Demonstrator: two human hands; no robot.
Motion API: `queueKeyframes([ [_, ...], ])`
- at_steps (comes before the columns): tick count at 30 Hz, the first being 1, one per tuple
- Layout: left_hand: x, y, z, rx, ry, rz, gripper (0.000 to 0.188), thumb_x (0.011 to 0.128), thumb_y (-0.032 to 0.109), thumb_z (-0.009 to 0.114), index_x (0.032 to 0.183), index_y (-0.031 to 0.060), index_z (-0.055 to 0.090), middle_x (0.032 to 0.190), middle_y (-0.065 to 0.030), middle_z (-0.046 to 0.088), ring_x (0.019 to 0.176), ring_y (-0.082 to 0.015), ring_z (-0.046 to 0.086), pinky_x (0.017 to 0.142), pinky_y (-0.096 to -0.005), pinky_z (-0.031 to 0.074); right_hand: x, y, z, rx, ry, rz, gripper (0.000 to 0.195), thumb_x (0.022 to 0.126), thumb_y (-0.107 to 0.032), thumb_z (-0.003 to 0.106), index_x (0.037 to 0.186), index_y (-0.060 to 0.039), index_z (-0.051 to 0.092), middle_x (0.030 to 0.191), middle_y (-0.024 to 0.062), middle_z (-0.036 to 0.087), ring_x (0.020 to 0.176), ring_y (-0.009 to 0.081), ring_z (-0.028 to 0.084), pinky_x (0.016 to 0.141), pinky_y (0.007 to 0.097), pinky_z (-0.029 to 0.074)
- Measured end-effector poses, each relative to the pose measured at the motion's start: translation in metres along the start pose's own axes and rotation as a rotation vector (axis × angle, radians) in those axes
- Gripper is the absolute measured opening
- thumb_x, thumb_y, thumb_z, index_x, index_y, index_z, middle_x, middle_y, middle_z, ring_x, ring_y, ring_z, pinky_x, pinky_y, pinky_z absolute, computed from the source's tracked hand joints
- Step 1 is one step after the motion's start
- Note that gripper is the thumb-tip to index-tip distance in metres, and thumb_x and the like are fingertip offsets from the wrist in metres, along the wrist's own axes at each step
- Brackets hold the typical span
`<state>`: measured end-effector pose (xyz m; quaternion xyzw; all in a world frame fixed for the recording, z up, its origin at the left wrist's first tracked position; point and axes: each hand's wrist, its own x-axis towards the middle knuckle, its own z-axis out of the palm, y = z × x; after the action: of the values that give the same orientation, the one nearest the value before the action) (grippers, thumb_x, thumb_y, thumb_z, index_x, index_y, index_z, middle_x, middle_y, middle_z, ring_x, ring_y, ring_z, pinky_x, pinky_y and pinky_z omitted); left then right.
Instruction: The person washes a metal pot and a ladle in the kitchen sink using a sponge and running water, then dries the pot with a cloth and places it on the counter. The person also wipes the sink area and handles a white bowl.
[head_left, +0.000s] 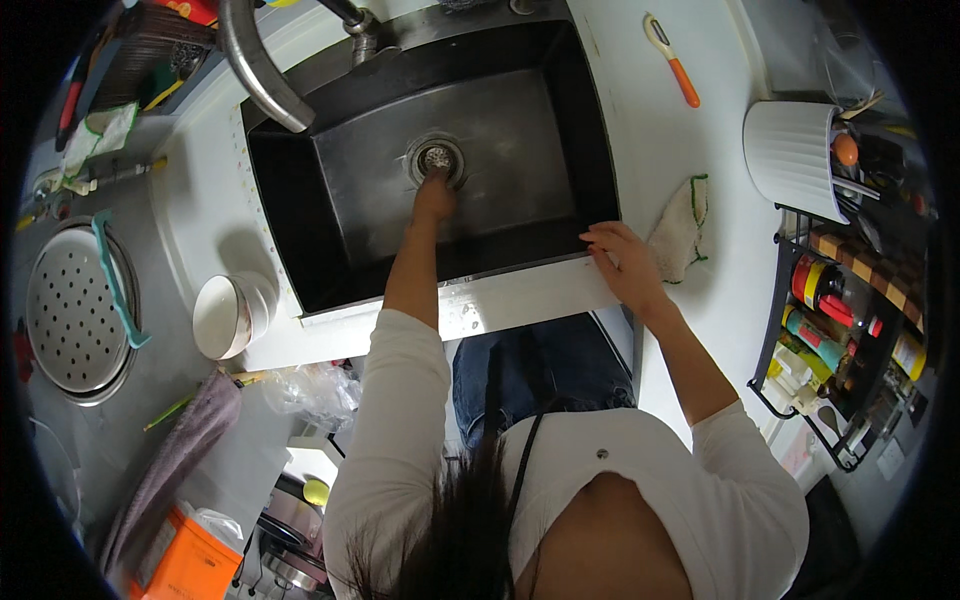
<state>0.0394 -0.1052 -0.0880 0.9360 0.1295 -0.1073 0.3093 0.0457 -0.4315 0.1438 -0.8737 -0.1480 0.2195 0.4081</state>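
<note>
My left hand (436, 196) reaches down into the dark sink (510, 150), its fingers at the round drain strainer (437, 157). Whether the fingers grip the strainer is hard to tell, since they point away from view. My right hand (619, 262) rests on the front right corner of the sink's rim, fingers apart and holding nothing. Just right of it a beige cloth with green edging (681, 229) lies on the white counter. A peeler with an orange handle (679, 75) lies farther back on the right. The curved metal faucet (266, 75) hangs over the sink's back left corner.
White bowls (217, 319) stand at the counter's left front corner. A perforated metal lid or steamer (79, 311) and a purple-grey towel (180, 442) are at the far left. On the right are a white ribbed utensil holder (787, 154) and a black rack (780, 315) with bottles.
</note>
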Motion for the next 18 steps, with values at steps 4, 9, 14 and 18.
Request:
queueKeyframes([
  [4,-0.032,0.051,-0.077,0.039,0.038,-0.005,0.03,0.081,0.007,0.053,0.109,0.0038,0.06,0.115,-0.0177,0.057,0.099,-0.0375,0.058,0.084,-0.0415,0.048,0.006,-0.013,0.0,0.011,0.016,0.017,0.018,0.085,-0.002,0.055,0.1,-0.0043,0.065,0.103,0.0106,0.061,0.081,0.0238,0.063,0.071,0.0299,0.052],
  [9,-0.142,0.069,-0.212,0.085,0.415,-0.005,0.029,0.078,-0.002,0.052,0.104,0.0049,0.062,0.093,-0.0105,0.066,0.086,-0.0321,0.062,0.074,-0.0403,0.049,0.006,-0.054,0.023,0.078,0.018,-0.076,0.015,0.084,0.0,0.056,0.096,-0.0028,0.065,0.097,0.0107,0.061,0.079,0.0218,0.063,0.07,0.0288,0.052],
  [14,-0.224,0.012,-0.323,0.469,1.002,-0.334,0.033,0.08,0.012,0.061,0.11,-0.001,0.053,0.098,-0.0214,0.056,0.092,-0.033,0.057,0.072,-0.0441,0.048,-0.007,-0.074,0.06,0.057,0.052,-0.092,0.013,0.082,-0.001,0.06,0.095,-0.0021,0.065,0.093,0.01,0.062,0.081,0.0192,0.062,0.071,0.0274,0.051],
  [18,-0.24,-0.09,-0.361,0.429,0.939,-0.721,0.058,0.083,0.047,0.062,0.108,-0.0039,0.051,0.076,-0.0177,0.056,0.065,-0.0247,0.057,0.052,-0.0378,0.046,-0.025,-0.089,0.082,-0.016,0.072,-0.035,0.014,0.082,-0.003,0.061,0.095,-0.003,0.065,0.094,0.0098,0.062,0.081,0.0201,0.063,0.071,0.0276,0.051],
])
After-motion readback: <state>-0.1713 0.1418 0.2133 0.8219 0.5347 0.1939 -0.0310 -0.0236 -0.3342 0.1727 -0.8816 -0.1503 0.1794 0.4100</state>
